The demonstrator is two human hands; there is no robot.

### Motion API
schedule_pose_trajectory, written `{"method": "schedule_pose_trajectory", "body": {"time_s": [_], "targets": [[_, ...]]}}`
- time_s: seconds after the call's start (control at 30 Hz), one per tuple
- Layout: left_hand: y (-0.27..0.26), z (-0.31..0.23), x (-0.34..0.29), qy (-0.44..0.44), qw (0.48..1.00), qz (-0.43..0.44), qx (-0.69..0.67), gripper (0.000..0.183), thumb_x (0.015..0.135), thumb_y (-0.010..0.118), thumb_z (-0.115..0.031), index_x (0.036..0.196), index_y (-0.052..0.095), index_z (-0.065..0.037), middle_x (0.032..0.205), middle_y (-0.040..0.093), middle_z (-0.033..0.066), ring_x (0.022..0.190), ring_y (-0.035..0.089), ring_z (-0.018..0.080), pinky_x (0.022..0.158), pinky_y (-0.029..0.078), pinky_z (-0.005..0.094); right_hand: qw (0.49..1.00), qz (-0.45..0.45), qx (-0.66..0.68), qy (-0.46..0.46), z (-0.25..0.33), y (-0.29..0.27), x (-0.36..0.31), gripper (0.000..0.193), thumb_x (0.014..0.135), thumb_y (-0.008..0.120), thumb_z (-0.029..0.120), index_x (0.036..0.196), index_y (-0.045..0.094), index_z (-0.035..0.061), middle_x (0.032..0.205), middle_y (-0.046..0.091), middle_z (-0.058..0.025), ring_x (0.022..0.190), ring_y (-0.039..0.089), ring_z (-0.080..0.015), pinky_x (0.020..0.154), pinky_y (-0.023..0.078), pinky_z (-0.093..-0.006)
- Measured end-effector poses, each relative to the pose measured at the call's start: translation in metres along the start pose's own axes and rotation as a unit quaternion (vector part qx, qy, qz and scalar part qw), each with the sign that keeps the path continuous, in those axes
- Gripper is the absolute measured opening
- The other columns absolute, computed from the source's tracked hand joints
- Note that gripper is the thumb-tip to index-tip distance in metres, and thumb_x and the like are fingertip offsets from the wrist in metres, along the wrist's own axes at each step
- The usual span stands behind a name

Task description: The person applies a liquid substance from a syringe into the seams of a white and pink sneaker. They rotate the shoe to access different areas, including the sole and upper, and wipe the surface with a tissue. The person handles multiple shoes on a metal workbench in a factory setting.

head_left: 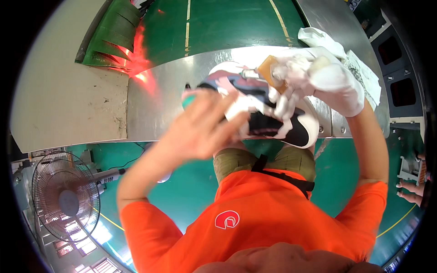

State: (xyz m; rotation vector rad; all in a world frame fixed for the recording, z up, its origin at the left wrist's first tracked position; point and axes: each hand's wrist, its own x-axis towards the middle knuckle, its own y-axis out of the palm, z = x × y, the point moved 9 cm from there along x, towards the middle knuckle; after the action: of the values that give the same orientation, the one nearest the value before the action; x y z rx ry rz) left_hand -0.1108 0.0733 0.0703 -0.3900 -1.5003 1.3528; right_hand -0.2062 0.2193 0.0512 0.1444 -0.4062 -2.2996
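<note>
A sneaker [264,122] in white, black and pink lies on the metal work surface, its black toe toward the right. Shoe parts in pink, white and blue-grey show behind it; whether they belong to a second shoe I cannot tell. My left hand [200,127], bare and blurred by motion, is over the left end of the sneaker with its fingers apart. A white glove covers my right hand [309,77], which grips a flat amber block [270,70] above the shoe. Beside the block is a small whitish tip, too blurred to name.
A green conveyor belt [227,27] runs behind the metal ledge [154,104]. Red light glows under green flaps [111,38] at left, beside a beige panel [68,95]. White cloths [364,75] lie at right. A standing fan [68,202] is at lower left.
</note>
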Motion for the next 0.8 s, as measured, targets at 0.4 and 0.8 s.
{"method": "schedule_pose_trajectory", "body": {"time_s": [0.4, 0.8], "targets": [[0.017, -0.021, -0.05, -0.153, 0.975, -0.159, -0.019, 0.026, 0.079, 0.072, -0.013, 0.104, 0.069, -0.017, 0.11, 0.07, 0.0043, 0.094, 0.064, 0.0175, 0.093, 0.047, 0.0392, 0.991, 0.008, 0.046, 0.128, 0.001, 0.017, 0.006, 0.063, 0.088, 0.052, 0.03, 0.122, 0.044, -0.0233, 0.093, 0.063, -0.0322, 0.072, 0.069, -0.0409, 0.057, 0.059, -0.0414], [0.017, -0.014, -0.047, -0.156, 0.97, -0.183, -0.046, 0.021, 0.083, 0.072, -0.014, 0.102, 0.064, -0.017, 0.107, 0.07, 0.0051, 0.101, 0.067, 0.0212, 0.092, 0.051, 0.0366, 0.984, 0.006, 0.002, 0.177, 0.012, 0.015, -0.02, 0.102, 0.083, 0.064, 0.055, 0.136, 0.026, -0.0233, 0.104, 0.059, -0.0367, 0.077, 0.068, -0.0462, 0.066, 0.059, -0.0498]]}}
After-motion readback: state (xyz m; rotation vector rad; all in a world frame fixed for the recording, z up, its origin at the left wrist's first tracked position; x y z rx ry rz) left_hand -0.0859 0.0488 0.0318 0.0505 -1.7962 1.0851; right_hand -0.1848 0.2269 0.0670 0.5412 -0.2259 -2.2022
